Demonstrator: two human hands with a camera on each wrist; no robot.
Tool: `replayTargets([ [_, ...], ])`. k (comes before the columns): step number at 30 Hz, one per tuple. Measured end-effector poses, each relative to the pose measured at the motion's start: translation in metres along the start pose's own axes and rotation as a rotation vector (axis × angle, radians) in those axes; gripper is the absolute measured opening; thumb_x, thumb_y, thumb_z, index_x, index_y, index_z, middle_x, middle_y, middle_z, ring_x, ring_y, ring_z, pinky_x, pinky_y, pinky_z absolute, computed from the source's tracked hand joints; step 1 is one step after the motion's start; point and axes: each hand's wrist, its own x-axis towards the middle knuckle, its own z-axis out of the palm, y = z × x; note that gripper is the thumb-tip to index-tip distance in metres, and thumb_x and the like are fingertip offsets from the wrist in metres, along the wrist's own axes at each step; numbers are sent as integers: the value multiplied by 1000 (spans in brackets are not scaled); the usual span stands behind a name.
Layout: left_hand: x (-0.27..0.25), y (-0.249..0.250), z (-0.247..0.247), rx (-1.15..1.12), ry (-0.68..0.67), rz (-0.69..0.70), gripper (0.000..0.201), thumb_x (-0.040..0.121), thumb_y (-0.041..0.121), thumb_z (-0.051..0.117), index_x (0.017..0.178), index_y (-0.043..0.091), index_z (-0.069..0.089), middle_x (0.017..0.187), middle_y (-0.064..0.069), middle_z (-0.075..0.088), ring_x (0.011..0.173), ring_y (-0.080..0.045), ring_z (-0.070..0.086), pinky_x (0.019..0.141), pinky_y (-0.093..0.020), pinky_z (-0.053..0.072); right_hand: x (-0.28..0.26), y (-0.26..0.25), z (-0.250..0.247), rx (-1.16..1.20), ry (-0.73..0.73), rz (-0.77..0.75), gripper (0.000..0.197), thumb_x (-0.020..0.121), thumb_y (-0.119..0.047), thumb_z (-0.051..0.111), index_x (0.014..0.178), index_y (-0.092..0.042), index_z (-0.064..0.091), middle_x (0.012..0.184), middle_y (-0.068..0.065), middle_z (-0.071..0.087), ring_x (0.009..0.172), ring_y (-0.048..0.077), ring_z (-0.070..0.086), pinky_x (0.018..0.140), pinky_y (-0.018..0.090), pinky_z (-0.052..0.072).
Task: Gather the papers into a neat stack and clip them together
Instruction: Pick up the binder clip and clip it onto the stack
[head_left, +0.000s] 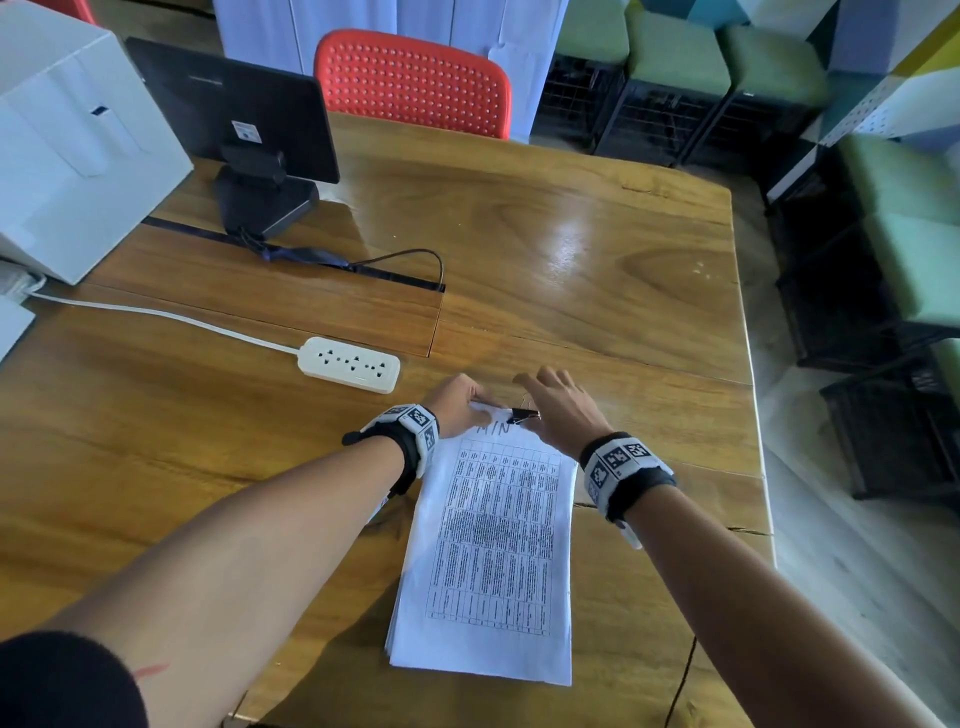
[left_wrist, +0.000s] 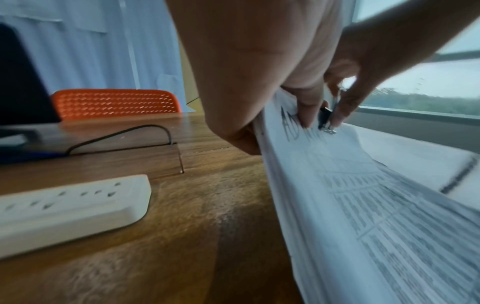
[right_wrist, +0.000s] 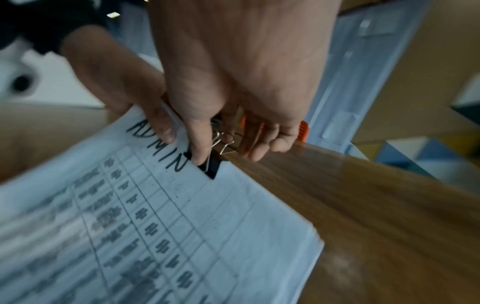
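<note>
A stack of printed papers (head_left: 493, 545) with a table and "ADMIN" handwritten on top (right_wrist: 155, 205) lies on the wooden table (head_left: 597, 249) in front of me. My left hand (head_left: 478, 408) grips the stack's far edge, thumb on top (left_wrist: 306, 111) and fingers underneath, holding that edge a little off the wood. A black binder clip (head_left: 524, 414) sits on the same edge, just right of the left thumb (right_wrist: 166, 129). My right hand (head_left: 540, 400) pinches the clip (right_wrist: 211, 169) with its thumb on the black body and silver wire handles; the other fingers spread loosely beyond it.
A white power strip (head_left: 349, 362) lies left of the hands, its cord running left. Further back stand a dark monitor (head_left: 234, 109), a white box (head_left: 67, 150) and a red chair (head_left: 413, 78). The table's right edge (head_left: 748, 364) is near my right arm.
</note>
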Motion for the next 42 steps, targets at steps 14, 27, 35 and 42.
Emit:
replayTargets([
  [14, 12, -33, 25, -588, 205, -371, 80, 68, 35, 83, 128, -7, 50, 124, -23, 61, 116, -33, 58, 98, -40, 44, -24, -9, 41, 505, 476, 325, 10, 80, 9, 64, 74, 0, 64, 78, 12, 65, 65, 26, 60, 63, 40, 53],
  [27, 13, -40, 28, -570, 407, -414, 38, 81, 38, 71, 96, 5, 58, 64, 3, 40, 67, -19, 45, 53, -26, 32, -51, -46, 82, -16, 119, 257, 66, 78, 4, 49, 142, -2, 35, 145, 18, 40, 119, 32, 49, 93, 56, 47],
  [35, 4, -35, 17, -586, 332, -373, 52, 76, 49, 72, 105, 11, 51, 62, 4, 37, 53, -10, 33, 47, -22, 28, -14, -14, 39, 177, 63, 275, 80, 84, -28, 67, 150, -21, 22, 159, -3, 19, 145, 19, 16, 116, 55, 13],
  [42, 2, -27, 10, -621, 267, -216, 52, 76, 36, 76, 53, 20, 32, 51, 2, 29, 46, -12, 26, 49, -22, 23, 5, 8, 15, 254, 39, 158, 72, 67, -32, 81, 131, -16, 52, 136, -3, 53, 128, 17, 45, 108, 39, 27],
])
